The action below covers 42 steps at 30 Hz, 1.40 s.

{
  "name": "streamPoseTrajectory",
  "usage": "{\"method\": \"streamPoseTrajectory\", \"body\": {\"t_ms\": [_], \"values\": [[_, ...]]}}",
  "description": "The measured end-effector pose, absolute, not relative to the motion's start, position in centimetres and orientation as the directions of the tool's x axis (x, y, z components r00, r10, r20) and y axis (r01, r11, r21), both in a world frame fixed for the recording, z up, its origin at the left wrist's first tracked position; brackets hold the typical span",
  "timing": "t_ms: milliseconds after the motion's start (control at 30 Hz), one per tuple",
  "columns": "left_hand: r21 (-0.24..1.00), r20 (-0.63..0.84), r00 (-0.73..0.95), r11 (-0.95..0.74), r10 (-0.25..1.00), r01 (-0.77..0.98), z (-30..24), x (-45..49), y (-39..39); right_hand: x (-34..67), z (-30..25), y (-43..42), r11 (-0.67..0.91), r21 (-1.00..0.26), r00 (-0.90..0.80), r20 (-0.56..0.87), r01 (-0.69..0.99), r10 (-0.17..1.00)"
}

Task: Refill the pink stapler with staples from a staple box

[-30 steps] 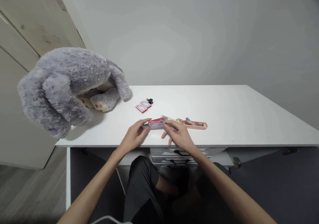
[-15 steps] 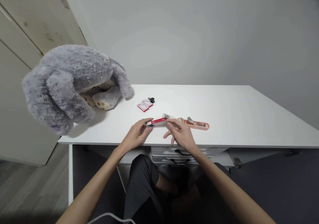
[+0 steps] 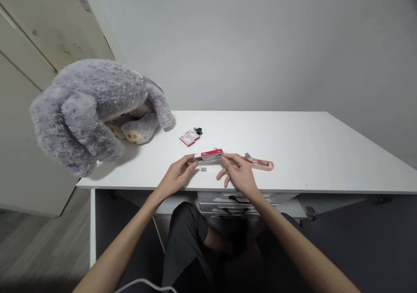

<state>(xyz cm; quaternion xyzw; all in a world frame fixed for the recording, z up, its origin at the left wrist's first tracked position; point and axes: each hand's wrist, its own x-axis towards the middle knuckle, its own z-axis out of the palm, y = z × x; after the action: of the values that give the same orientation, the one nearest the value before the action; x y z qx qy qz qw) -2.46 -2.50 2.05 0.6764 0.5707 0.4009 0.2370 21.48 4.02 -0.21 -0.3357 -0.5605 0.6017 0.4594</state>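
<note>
Both forearms (image 3: 133, 232) are slanting inward from the bottom of my feed, wrists lying about level with the front edge of the white desk (image 3: 302, 149). The left hand (image 3: 177, 173) is angling toward the middle, thumb and fingers clamping the left end of a red-and-white box (image 3: 212, 155). The right hand (image 3: 240, 173) is mirroring it, thumb and forefinger pinching the right end, the lower fingers curling loosely beneath. The box is tilting slightly, right end higher, between the two hands; I am reading its left end as open, though it is showing too small to be sure. A grey strip (image 3: 203, 169) is lying on the desk just nearer me. A pink stapler (image 3: 265, 166) is resting open beside the right hand. Farther back, two flat boxes (image 3: 187, 140) are lying together near a black clip (image 3: 198, 130), a plush toy (image 3: 97, 93) sitting far left.
</note>
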Motion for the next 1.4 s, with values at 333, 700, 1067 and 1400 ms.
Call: {"method": "streamPoseTrajectory", "body": {"t_ms": [333,700,1067,1400], "values": [[0.845,0.203,0.025,-0.188,0.979,0.5,2.8,-2.1,-2.7,21.5,0.3,4.0,0.038,-0.976,-0.422,0.128,-0.215,0.897],[0.861,0.138,0.085,-0.162,0.987,0.482,3.2,-2.5,-2.8,22.0,0.4,3.9,0.034,-0.989,-0.575,0.113,-0.146,0.81],[0.882,0.238,-0.199,-0.126,0.951,0.453,2.7,-3.1,-2.1,21.9,0.6,3.8,0.065,-0.988,-0.623,0.139,-0.14,0.77],[0.689,0.368,-0.416,0.057,0.831,0.723,1.4,-6.1,-0.3,21.5,0.3,4.2,0.089,-0.993,-0.676,0.121,-0.082,0.727]]}}
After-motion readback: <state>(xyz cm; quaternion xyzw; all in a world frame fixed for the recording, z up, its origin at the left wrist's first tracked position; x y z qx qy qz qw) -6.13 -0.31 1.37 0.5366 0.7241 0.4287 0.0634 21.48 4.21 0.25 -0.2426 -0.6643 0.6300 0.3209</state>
